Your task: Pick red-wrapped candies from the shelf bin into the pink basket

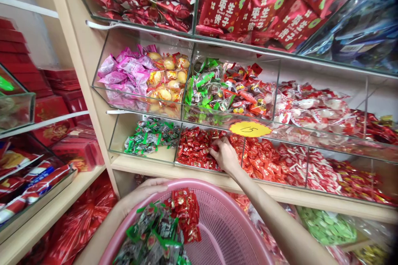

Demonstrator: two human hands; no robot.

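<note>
Left hand is gripping the round pink plastic mesh basket at its far-left rim. Basket is sitting near, just in front of the pale wooden shelf.

Right hand is reaching into the bottom-tier clear bin, fingers bent inward among the small glossy red-wrapped candies; can't tell whether they're pinching one, fingertips are partly hidden.

Inside basket: green-and-clear wrapped candies are piling up at left; red-and-gold wrapped packets are lying on the far side, touching that pile.

Same tier: small green-and-silver wrapped candies are filling part of the bin to the left; orange-red wrapped candies are lying to the right. Yellow scalloped tag marked "15" is hanging just above and right of the right hand.
</note>
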